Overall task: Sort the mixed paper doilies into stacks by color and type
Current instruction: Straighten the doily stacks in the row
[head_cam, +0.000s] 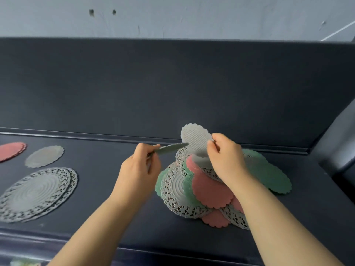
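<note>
Over the mixed pile point(208, 191), both hands are holding doilies.
Right hand point(224, 157) is pinching a small white doily point(195, 138); left hand point(140, 167) is pinching a greenish doily point(171, 148), seen edge-on.

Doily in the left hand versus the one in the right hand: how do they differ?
Colour: the greenish doily pinched by the left hand is darker than the white doily pinched by the right hand. Pose: the greenish doily lies nearly flat, seen edge-on; the white doily stands upright, ribbed face toward the camera. Both are held above the mixed pile.
</note>
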`<state>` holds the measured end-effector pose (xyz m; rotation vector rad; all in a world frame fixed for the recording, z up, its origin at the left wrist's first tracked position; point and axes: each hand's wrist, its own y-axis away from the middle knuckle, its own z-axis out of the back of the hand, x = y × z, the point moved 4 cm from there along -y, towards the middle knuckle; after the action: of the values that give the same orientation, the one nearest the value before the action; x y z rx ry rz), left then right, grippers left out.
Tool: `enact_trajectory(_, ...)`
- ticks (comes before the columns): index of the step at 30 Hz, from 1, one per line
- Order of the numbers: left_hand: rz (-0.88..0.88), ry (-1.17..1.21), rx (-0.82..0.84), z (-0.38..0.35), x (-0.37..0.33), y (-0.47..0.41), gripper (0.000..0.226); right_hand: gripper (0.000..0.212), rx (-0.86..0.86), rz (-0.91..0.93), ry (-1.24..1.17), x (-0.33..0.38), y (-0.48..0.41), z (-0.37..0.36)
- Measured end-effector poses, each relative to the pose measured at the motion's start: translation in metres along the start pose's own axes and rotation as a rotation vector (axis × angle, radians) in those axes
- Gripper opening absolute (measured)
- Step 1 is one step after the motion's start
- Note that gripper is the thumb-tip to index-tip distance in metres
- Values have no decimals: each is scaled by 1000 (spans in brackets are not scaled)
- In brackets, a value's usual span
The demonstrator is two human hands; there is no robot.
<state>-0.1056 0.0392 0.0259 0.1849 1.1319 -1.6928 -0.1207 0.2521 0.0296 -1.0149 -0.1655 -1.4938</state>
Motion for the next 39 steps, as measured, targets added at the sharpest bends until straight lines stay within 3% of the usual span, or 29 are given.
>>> enact_trajectory(4, -23, -32, 6, 36, 29, 1, 18, 21, 85, 71, -24, 49, 11, -31)
enact_trajectory(10, -155, -192, 11, 100, 100, -6, 22, 16, 144, 136, -74, 129, 25, -106)
enact_trajectory(18, -123, -234, -5, 196, 232, -14, 27, 18, 183, 133, -105, 222, 45, -233)
enact_trajectory(24, -119, -253, 2, 244, 292, -26, 19, 22, 144, 123, -109, 270, 40, -287)
enact_trajectory(28, -113, -283, -33, 265, 314, -36, 22, 41, 149, 353, 90, 300, 26, -325)
enact_trajectory(31, -61, -333, -93, 275, 329, -42, 20, 51, 393, 522, 278, 299, 23, -370)
enact_trajectory(34, -48, -344, -124, 276, 330, -43, 22, 49, 640, 445, 349, 285, 29, -399)
enact_trajectory(39, -44, -376, -98, 275, 328, -42, 22, 29, 661, 311, 368, 284, 27, -404)
